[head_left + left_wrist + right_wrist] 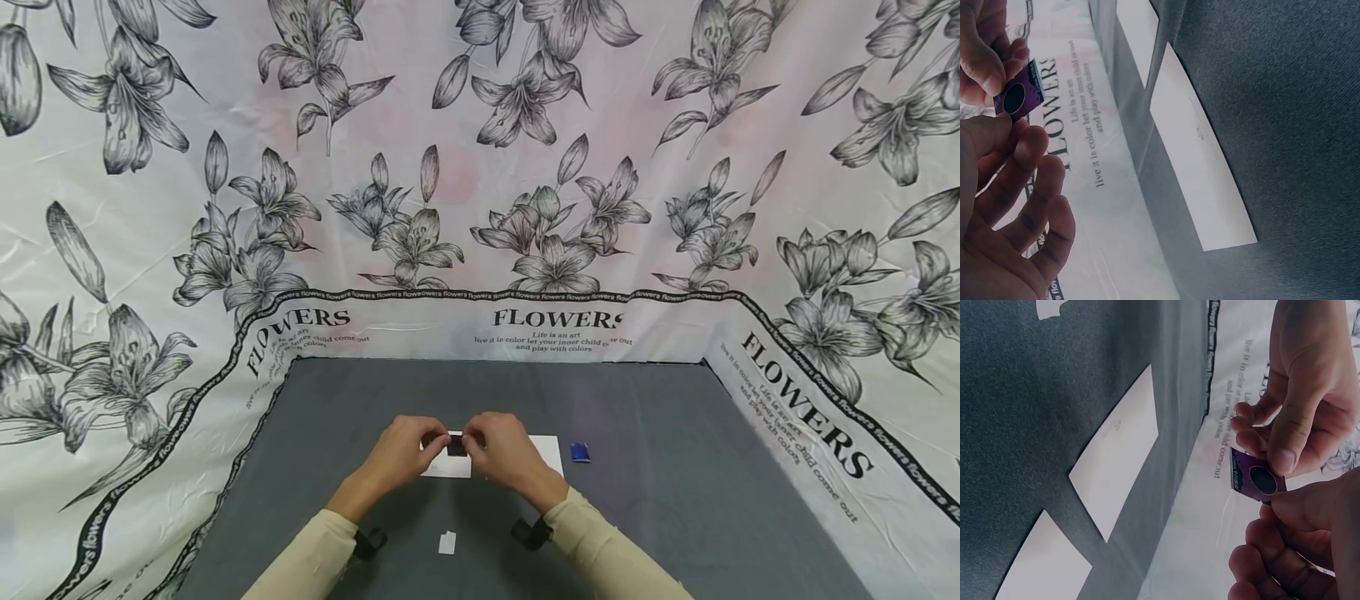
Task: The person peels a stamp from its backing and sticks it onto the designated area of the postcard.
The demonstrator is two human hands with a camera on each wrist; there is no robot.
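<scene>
Between the fingertips of my two hands is a small purple sachet [455, 447] with a saw-toothed edge. A dark oval and some small print mark its face, best seen on the sachet [1030, 92] in the left wrist view. My left hand [405, 447] pinches one side between thumb and finger. Thumb and finger of my right hand [501, 448] pinch the other side, close by. The sachet is held up above the table, over a white card [450, 468]. A second white card [550, 451] lies partly hidden behind the right hand.
A blue packet [581, 452] lies on the grey cloth [660, 500] to the right of the cards. Nearer me is a small white piece [447, 542] with a notched top. Flower-printed curtain [555, 325] closes off the back and both sides.
</scene>
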